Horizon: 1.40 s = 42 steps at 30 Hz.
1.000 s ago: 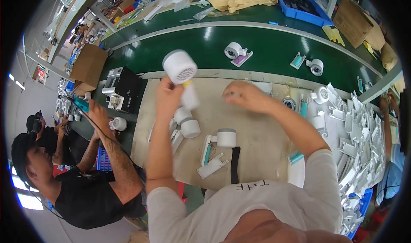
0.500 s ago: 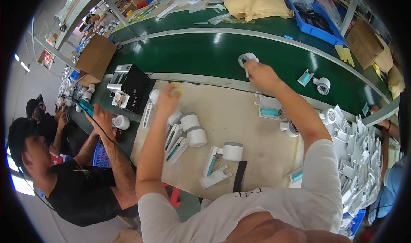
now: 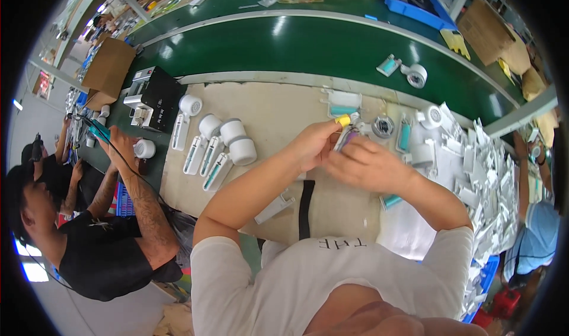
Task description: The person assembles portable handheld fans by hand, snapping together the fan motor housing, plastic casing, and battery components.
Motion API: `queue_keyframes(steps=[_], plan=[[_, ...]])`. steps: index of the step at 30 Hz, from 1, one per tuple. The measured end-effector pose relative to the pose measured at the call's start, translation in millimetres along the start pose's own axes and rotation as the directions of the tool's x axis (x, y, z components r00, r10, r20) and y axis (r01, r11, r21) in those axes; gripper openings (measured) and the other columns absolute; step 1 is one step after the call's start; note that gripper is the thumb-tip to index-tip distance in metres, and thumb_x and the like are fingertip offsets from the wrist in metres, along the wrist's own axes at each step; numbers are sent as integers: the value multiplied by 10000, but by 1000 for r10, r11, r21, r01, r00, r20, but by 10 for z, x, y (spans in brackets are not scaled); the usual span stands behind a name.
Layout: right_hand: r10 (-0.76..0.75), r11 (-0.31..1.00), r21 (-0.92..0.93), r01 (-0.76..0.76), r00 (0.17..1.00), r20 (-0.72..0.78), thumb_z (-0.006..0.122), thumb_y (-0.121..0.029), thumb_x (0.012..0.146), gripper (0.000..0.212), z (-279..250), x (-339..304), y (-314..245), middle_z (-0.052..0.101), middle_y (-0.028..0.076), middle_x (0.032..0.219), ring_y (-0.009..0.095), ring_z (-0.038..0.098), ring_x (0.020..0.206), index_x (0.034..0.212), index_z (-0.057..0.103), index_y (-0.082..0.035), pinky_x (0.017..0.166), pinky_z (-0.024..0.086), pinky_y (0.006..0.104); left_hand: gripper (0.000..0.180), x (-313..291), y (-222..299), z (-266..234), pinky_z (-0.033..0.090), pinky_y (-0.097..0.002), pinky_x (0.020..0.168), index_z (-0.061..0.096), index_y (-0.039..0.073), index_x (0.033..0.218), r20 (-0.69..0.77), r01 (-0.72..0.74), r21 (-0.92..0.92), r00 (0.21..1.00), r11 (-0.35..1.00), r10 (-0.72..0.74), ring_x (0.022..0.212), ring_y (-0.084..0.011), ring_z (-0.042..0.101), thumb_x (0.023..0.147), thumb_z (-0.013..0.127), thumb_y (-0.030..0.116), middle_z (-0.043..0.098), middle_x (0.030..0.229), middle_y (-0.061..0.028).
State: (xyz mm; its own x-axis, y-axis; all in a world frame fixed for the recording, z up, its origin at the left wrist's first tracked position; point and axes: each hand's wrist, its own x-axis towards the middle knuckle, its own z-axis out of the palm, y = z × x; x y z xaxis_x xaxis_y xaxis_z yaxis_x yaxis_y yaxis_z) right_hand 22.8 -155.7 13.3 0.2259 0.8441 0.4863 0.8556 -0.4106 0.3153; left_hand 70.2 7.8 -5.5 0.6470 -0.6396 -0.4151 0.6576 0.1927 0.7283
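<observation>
Above the mat, both my hands meet at a white handheld device with a round head and dark ring (image 3: 382, 127). My left hand (image 3: 314, 146) pinches at the handle end, a yellow cover on one fingertip. My right hand (image 3: 373, 164) curls around the handle from the near side, its fingers hiding most of it. A loose white handle cover (image 3: 274, 208) lies beneath my left forearm. Left of my hands stand several white devices (image 3: 232, 131) with teal strips in their open handles. Just beyond my hands lies a white part with a teal block (image 3: 344, 108).
A heap of white plastic parts (image 3: 483, 182) covers the right side. A black machine (image 3: 157, 99) stands at the back left. Across the back runs a green conveyor (image 3: 237, 51), carrying another device (image 3: 415, 75). At left, a co-worker (image 3: 118, 229) holds a teal corded tool (image 3: 99, 131).
My right hand has brought the round-headed device from the conveyor back over the mat. My left hand has moved right, from beside the devices at left, to meet it. The view has shifted.
</observation>
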Motion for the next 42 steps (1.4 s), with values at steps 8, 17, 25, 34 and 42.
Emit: queue_keyframes(steps=[8, 17, 25, 34, 42], plan=[[743, 577, 468, -670, 668, 39, 721, -134, 615, 766, -242, -371, -141, 416, 113, 1222, 266, 438, 1111, 1290, 360, -113, 938, 375, 389, 415, -216, -49, 279, 513, -321, 536, 480, 25, 1088, 141, -132, -22, 981, 991, 133, 698, -196, 609, 912, 304, 357, 594, 879, -134], [445, -833, 553, 21, 620, 647, 708, -453, 670, 946, 68, -636, -376, 419, 73, 1159, 224, 522, 924, 1371, 167, -123, 853, 435, 392, 380, -342, -45, 476, 531, -320, 538, 477, 11, 1090, 281, -168, -34, 945, 985, 171, 685, -240, 611, 888, 382, 319, 589, 887, -152], [837, 488, 581, -652, 538, -99, 748, -61, 568, 681, -262, -704, -331, 511, 115, 1138, 249, 541, 1004, 1179, 446, -79, 757, 485, 319, 264, -391, 88, 326, 502, -308, 509, 487, 10, 1026, 87, -183, 212, 982, 960, 168, 640, -188, 586, 825, 429, 172, 561, 857, -129], [410, 911, 34, -412, 890, -201, 675, 17, 540, 571, -563, -760, -53, 541, 104, 1085, 287, 570, 921, 1083, 510, -44, 732, 502, 338, 225, -463, 28, 388, 445, -257, 504, 469, -10, 957, 157, -238, 739, 971, 630, 182, 588, -120, 547, 757, 530, 76, 544, 744, -69], [681, 656, 433, -618, 732, 14, 691, -39, 644, 584, -813, -599, -153, 519, 135, 1113, 323, 525, 988, 1187, 477, -61, 834, 451, 378, 285, -358, -63, 467, 432, -314, 511, 485, -13, 929, 231, -318, 902, 927, 292, 295, 547, -176, 547, 707, 574, 143, 571, 665, -118]])
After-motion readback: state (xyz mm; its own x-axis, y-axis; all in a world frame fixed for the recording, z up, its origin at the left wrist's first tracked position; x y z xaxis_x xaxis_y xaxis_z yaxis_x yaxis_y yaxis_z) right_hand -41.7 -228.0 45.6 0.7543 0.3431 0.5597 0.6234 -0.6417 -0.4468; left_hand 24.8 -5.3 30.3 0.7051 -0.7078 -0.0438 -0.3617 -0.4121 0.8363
